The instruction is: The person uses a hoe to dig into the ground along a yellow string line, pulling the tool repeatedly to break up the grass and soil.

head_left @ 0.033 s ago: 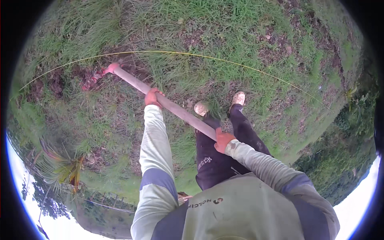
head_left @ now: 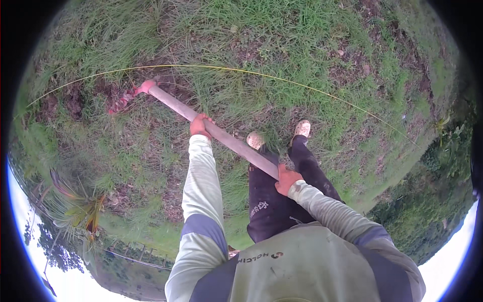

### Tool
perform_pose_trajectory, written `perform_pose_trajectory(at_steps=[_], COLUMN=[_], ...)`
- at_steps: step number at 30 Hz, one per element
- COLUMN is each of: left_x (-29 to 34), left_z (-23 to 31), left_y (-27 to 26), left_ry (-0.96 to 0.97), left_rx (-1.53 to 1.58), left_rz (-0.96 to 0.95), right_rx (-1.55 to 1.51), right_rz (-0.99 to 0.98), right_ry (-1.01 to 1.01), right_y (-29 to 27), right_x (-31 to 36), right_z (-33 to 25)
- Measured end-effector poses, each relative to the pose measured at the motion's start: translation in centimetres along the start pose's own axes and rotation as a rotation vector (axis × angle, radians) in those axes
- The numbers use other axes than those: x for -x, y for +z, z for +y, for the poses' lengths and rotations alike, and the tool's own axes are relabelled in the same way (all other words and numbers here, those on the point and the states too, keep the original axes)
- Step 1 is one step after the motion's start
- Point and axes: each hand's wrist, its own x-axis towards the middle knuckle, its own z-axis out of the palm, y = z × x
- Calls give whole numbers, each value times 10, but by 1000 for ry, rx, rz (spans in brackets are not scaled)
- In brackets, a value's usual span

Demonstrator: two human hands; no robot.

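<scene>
A pickaxe [head_left: 226, 137] with a long pale wooden handle slants across the view, its reddish head [head_left: 146, 87] low at the grass on the far left. Dirt seems to cling to the head's arm, and its other end is hard to make out. My left hand [head_left: 200, 126] is closed around the handle about midway along. Nearer my body, my right hand [head_left: 288, 179] grips the handle close to its butt end, in front of my dark trousers. Dug, dark soil [head_left: 74, 103] shows beside the head.
A thin yellow string [head_left: 251, 72] runs across the grass beyond the pickaxe head. My feet, in pale speckled clogs [head_left: 302, 128], stand on the grass just right of the handle. A spiky plant [head_left: 83, 209] grows at the left; bushes [head_left: 422, 201] rise at the right.
Both hands and the pickaxe have shifted slightly to the right in the view. The grip on the handle is the same.
</scene>
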Motion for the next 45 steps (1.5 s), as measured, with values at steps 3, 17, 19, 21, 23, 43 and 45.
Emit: perform_pose_trajectory(at_steps=[3,17,19,21,23,43,45], left_x=[45,340,375,390,418,135,138], left_z=[-30,168,200,213,219,-221,-255], left_y=[13,-37,-41,-30,-37,138,153], left_ry=[-90,869,1110,1291,1317,-45,41], left_rx=[156,279,197,211,262,209,272], left_rz=[-40,79,112,126,78,-205,-187], right_rx=[119,-133,-201,-187,-194,-84,-8], right_rz=[93,365,362,338,331,-127,-85], right_ry=[53,-548,-680,-752,-850,-344,-273], right_y=[16,-44,-76,-105,-115,-75,-49], right_x=[22,-11,-19,-27,-25,134,115], right_z=[42,-35,-75,-90,-88,263,309])
